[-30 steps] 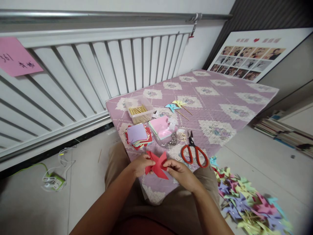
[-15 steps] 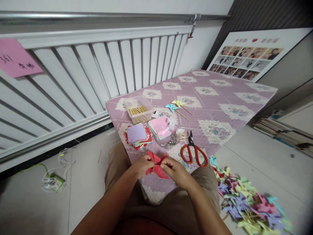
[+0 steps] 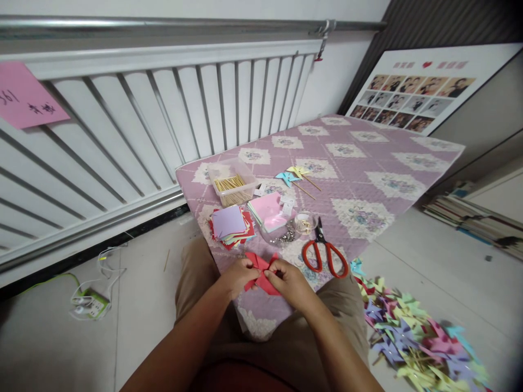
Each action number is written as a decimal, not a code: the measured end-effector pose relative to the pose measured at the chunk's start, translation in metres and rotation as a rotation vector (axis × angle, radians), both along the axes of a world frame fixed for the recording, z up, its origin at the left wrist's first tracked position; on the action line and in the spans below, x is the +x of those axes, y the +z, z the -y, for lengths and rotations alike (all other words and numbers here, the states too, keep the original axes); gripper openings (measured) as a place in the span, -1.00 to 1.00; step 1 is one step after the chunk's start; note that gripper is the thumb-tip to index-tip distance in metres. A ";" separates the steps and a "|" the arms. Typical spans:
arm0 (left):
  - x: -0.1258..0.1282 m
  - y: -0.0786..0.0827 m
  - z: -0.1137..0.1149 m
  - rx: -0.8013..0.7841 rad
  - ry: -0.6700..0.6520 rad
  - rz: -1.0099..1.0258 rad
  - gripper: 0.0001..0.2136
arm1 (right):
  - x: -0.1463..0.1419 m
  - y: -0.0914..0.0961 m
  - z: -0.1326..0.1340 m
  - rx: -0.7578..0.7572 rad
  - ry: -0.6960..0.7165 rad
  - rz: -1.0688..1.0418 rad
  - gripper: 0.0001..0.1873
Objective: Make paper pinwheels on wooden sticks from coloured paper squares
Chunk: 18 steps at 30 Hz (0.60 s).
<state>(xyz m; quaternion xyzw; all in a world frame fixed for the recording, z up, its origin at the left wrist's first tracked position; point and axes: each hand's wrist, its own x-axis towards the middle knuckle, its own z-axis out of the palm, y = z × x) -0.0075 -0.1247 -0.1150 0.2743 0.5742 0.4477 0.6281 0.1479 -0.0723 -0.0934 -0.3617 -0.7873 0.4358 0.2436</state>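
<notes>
- The purple quilted table (image 3: pixel 359 163) stands before your knees
- A heap of paper pinwheels (image 3: pixel 412 335) lies on the floor right of the table
- Your left hand (image 3: pixel 236 276) and right hand (image 3: pixel 292 282) meet over the table's near edge, both pinching the red paper pinwheel (image 3: pixel 261 269) between them
- Red scissors (image 3: pixel 324 254) lie on the table's near part

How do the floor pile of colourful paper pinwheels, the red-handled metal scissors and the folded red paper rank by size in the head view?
1. pile of colourful paper pinwheels
2. red-handled metal scissors
3. folded red paper, partly covered; close to the scissors, so unsure
</notes>
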 end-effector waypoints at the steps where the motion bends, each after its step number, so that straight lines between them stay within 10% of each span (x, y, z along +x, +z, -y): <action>1: 0.000 0.000 0.000 0.001 0.003 -0.001 -0.88 | -0.001 0.000 0.000 0.001 -0.006 0.000 -0.79; 15: 0.001 -0.003 0.000 -0.020 0.067 0.001 -0.86 | -0.009 -0.004 0.005 -0.090 -0.166 -0.027 -0.92; 18: 0.001 -0.005 0.000 -0.017 0.079 0.015 -0.85 | -0.012 -0.010 0.007 -0.115 -0.213 -0.051 -0.64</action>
